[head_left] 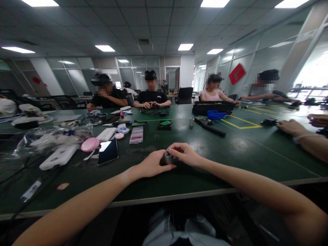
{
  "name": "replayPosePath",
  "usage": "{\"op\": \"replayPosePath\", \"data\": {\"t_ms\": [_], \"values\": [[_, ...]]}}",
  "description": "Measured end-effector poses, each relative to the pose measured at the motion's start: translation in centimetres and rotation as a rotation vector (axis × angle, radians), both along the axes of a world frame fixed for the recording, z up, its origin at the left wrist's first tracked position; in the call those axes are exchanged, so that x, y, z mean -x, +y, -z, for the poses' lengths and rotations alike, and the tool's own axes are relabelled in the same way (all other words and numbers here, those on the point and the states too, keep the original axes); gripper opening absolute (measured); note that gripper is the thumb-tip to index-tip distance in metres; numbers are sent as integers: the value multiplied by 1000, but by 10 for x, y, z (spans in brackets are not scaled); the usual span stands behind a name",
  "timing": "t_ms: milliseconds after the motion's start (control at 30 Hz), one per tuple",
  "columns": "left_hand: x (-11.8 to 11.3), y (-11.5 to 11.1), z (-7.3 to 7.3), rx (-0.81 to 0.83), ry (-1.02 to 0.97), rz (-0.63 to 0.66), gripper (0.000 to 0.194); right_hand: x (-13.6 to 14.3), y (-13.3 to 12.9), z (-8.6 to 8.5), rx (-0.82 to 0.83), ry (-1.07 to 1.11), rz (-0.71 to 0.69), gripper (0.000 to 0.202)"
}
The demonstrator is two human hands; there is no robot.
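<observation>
A small grey metal cylinder (168, 159) with a dark centre in its top stands upright at the table's near side. My left hand (153, 163) is wrapped round its left and near side, the thumb stretched along the front. From the right, my right hand (185, 153) reaches over the cylinder's top, thumb and fingertips pinched together at the rim. Whatever small part those fingertips may hold is hidden. Beyond my hands lie a green circuit board on a dark base (164, 124) and a second silver cylinder (191, 122).
Left of me are a phone (109, 152), a pink round case (90, 145), a white power bank (59, 157) and plastic bags (51, 138). A blue tray (216, 114) and a black bar (214, 130) lie ahead right. Several people sit around the green table (246, 157).
</observation>
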State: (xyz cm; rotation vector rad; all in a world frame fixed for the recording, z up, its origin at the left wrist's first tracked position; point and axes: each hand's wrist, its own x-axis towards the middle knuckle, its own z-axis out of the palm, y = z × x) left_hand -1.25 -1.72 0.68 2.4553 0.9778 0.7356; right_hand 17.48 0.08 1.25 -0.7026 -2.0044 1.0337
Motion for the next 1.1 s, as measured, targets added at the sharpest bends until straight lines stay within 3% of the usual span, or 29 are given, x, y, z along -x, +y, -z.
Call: {"op": "replayPosePath", "data": {"t_ms": [400, 1100], "values": [[-1, 0, -1, 3, 8, 11, 35, -4, 5, 2, 62, -77, -74, 38], [2, -1, -2, -6, 48, -14, 43, -10, -3, -7, -44, -164, -149, 38]]}}
